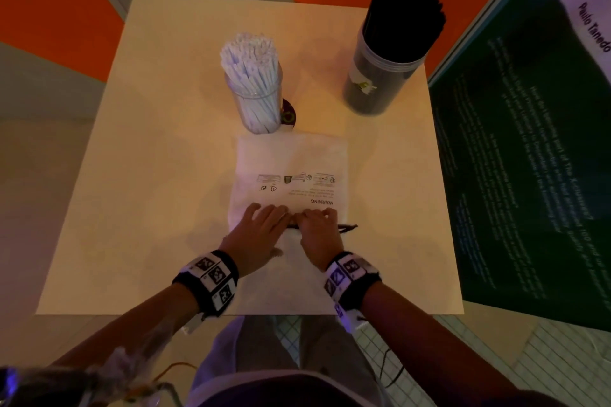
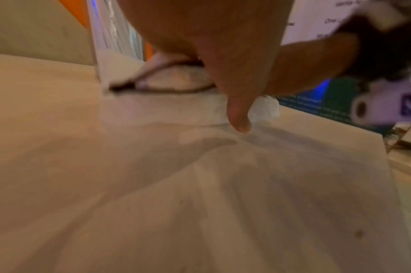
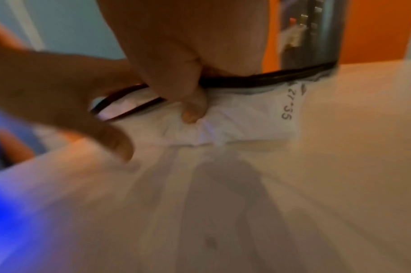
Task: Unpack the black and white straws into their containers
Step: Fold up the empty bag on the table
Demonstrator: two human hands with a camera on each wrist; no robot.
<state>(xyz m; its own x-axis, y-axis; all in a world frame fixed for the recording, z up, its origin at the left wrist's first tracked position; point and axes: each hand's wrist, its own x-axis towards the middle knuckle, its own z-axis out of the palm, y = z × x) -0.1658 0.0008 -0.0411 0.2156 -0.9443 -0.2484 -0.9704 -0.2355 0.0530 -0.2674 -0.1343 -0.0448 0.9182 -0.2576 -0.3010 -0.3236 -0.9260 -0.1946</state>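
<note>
Orange and grey floor wraps round a small square table (image 1: 165,175) with a smooth pale top, and a flat white plastic bag (image 1: 291,158) with upside-down WARNING print lies on it. Both hands sit side by side on the bag's near end: the left hand (image 1: 261,228) spreads its fingers flat on it, while the right hand (image 1: 319,231) pinches crinkled plastic by the dark drawstring (image 3: 258,81). Beyond the bag, white straws (image 1: 251,76) fill a clear round jar touching its far edge, and black straws (image 1: 405,16) pack a taller cylinder further right.
</note>
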